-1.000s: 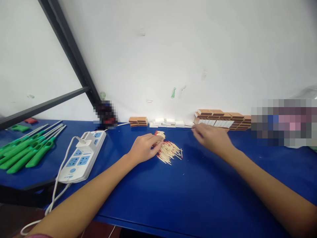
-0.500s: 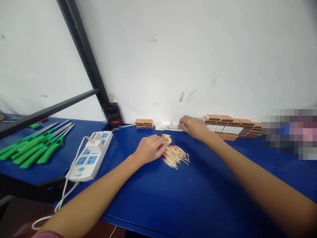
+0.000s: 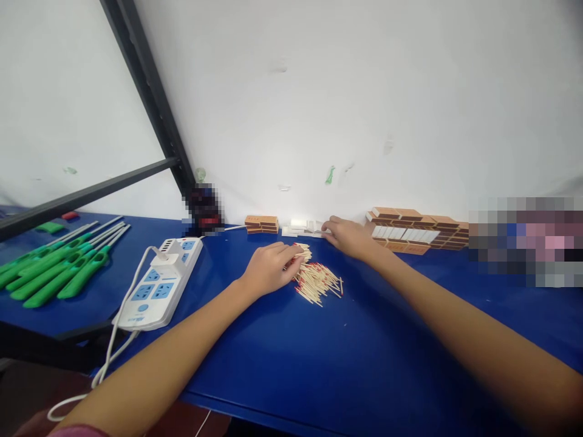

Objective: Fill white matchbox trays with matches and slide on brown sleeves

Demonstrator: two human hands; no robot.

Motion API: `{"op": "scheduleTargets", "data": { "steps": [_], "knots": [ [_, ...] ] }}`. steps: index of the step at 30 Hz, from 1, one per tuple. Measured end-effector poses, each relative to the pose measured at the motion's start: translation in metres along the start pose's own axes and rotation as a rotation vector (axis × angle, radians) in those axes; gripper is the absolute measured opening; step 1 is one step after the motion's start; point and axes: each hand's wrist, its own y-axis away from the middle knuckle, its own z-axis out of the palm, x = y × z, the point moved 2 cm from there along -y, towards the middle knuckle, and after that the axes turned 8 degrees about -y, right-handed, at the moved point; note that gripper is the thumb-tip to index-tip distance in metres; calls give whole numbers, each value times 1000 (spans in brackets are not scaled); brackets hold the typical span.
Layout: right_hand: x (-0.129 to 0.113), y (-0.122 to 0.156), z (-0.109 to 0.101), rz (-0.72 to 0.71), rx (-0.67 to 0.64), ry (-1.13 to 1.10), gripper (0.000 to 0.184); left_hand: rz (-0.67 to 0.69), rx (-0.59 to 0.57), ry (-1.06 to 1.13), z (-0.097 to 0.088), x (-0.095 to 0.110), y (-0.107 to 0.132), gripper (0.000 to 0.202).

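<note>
- Loose pale wooden matches with red heads (image 3: 319, 282) are lying heaped on the blue, smooth tabletop (image 3: 273, 346); stray ends are sticking out, so a brushing sleeve could scatter them.
- Left hand (image 3: 272, 267) is resting at the heap's left edge, fingers curled; cannot tell if gripping any; lifting carelessly could drag matches.
- Right hand (image 3: 348, 237) is resting, fingers half-bent, at small white rectangular boxes (image 3: 298, 227); hold unclear; nudging could topple them.
- Stacked brown rectangular matchboxes (image 3: 401, 213) are standing near that wrist; bumping could unseat some.

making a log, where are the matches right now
In the head view, the matches lie on the blue table at the left hand, mostly to its right, on the near side of the white stack.
</note>
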Motion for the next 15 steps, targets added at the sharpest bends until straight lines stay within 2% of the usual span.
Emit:
{"op": "scheduleTargets", "data": {
  "steps": [3, 7, 9, 12, 13, 15],
  "knots": [
    [-2, -3, -2, 16, 21, 4, 25, 2, -21, 5, 1, 0, 0, 21],
    [-12, 18, -25, 9, 52, 15, 24, -17, -36, 10, -4, 2, -2, 24],
    [-27, 40, -38, -50, 54, 20, 21, -35, -67, 18, -7, 7, -2, 38],
    [-59, 78, -48, -211, 70, 52, 17, -60, -158, 84, -9, 18, -3, 67],
    [-69, 89, -50, -248, 80, 70, 16, -50, -175, 123, -10, 22, -3, 67],
    [-87, 105, -50, -299, 102, 97, 17, -31, -176, 205, -10, 30, -3, 51]
  ]
}}
